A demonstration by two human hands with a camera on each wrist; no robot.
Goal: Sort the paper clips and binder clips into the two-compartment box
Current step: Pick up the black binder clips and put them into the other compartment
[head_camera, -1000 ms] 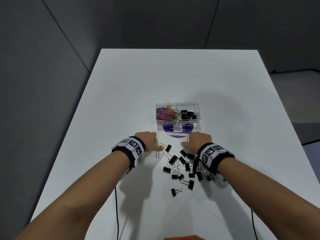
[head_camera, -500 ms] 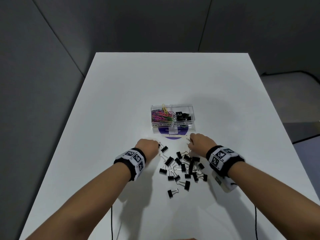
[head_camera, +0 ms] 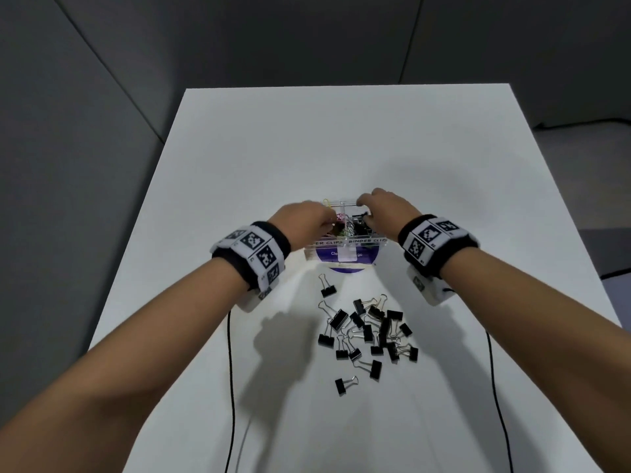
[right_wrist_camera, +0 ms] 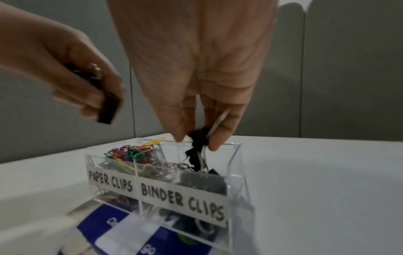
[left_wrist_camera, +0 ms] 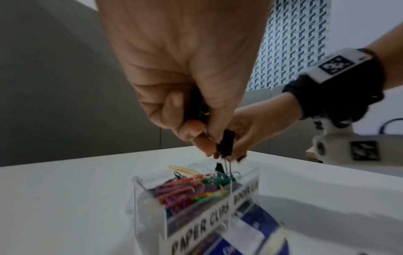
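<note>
Dropping black binder clips into the clear two-compartment box (right_wrist_camera: pixel 234 174) on the white table (head_camera: pixel 239 165).

My right hand (right_wrist_camera: pixel 196 77) pinches a small bunch of clips (right_wrist_camera: pixel 197 138) over the "BINDER CLIPS" side; my left hand (left_wrist_camera: pixel 183 69) is curled round more black clips (left_wrist_camera: pixel 225 143), hanging above the coloured paper clips (left_wrist_camera: pixel 185 189). I should shift left past the divider before letting go. A loose pile of binder clips (head_camera: pixel 368 332) waits near me.

A white strip (right_wrist_camera: pixel 157 191) along the front wall of the clear two-compartment box (right_wrist_camera: pixel 236 172) carries hand-lettered black capitals: "PAPER CLIPS" over the left compartment, "BINDER CLIPS" over the right. A blue label (right_wrist_camera: pixel 122 229) under the box shows white lettering, only partly legible, ending in "go". The wristband markers (head_camera: pixel 252 241) bear black-and-white square codes, no readable words.
</note>
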